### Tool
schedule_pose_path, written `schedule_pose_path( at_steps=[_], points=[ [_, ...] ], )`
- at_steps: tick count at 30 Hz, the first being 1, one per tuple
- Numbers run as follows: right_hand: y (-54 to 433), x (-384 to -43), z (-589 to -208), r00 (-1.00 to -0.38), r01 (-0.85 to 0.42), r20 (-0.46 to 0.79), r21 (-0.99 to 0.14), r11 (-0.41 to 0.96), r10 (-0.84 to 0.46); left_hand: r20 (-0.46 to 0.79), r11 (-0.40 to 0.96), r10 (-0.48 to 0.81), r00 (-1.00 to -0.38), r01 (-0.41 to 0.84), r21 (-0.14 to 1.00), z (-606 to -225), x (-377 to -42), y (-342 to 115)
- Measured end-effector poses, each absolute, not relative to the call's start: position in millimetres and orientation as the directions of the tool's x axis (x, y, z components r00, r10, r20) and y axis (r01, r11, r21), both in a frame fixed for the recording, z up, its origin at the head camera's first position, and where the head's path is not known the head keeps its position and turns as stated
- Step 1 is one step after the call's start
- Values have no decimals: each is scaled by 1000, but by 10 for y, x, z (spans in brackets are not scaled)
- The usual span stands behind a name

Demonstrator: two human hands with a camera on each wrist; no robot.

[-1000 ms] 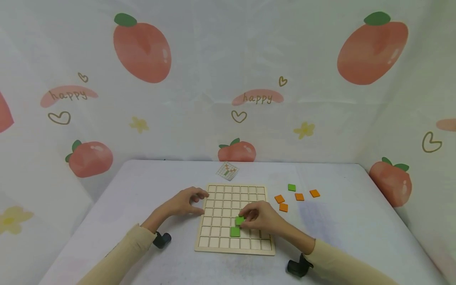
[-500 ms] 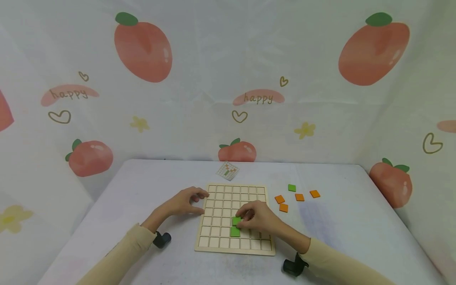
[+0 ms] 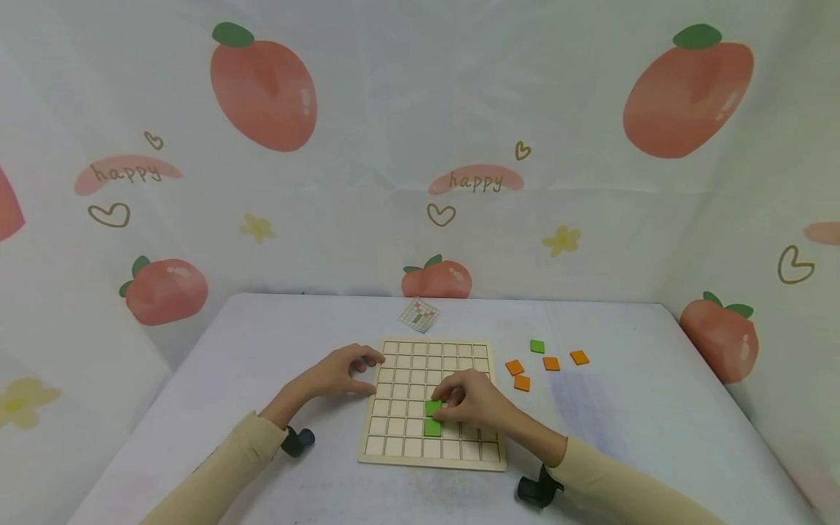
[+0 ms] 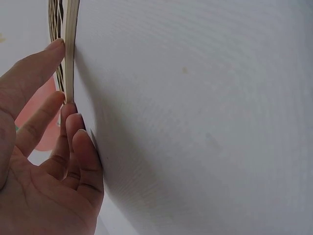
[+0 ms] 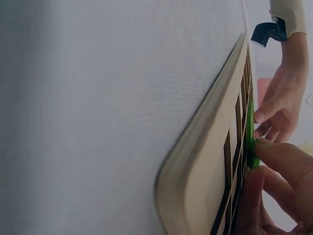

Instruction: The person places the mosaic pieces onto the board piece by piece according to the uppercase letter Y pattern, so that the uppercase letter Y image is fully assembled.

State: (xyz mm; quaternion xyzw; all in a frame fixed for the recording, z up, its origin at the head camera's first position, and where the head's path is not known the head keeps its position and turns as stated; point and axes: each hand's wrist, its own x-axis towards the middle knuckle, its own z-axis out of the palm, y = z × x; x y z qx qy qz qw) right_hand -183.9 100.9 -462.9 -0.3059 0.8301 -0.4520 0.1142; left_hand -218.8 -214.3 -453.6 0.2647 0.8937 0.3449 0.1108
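A wooden grid board point(image 3: 400, 372) lies on the table. At its left edge is my left hand point(image 3: 337, 372), thumb and fingertips touching the rim, as the left wrist view also shows with the board's side point(image 4: 71, 49) upright in frame. My right hand point(image 3: 477, 399) pinches a green square tile point(image 3: 432, 407) between thumb and finger, over a cell right of the board's middle. Directly on its near side, another green tile point(image 3: 432, 428) sits in a cell. In the right wrist view the thumb and fingers point(image 5: 283, 161) meet the green tile's edge at the grid surface.
Right of the board lie a loose green tile point(image 3: 537, 346) and several orange tiles point(image 3: 551, 364). A small card point(image 3: 419, 315) with a printed coloured grid lies behind the board. A patterned cloth point(image 3: 367, 146) hangs beyond the white table point(image 3: 275, 321).
My right hand has moved slightly left with the green tile, bringing it in line behind the other green tile. The left hand stays at the board's edge.
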Motion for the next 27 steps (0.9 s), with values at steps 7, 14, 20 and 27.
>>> schedule_pose_path(
  at_steps=[7, 14, 20, 27],
  points=[
    [989, -1836, -4607, -781, -418, 105, -821, 390, -616, -17, 624, 548, -836, 396, 674, -4550, -2199, -2147],
    [993, -1831, -4591, -780, -415, 100, -821, 391, -618, -15, 623, 551, -834, 399, 673, -4562, -2209, -2151],
    [1028, -1845, -4602, -775, -398, 80, -833, 385, -627, -18, 621, 553, -833, 398, 675, -4537, -2200, -2142],
    [1119, -1870, -4612, -746, -379, 73, -864, 331, -662, -22, 630, 550, -835, 398, 666, -4535, -2198, -2137]
  ],
)
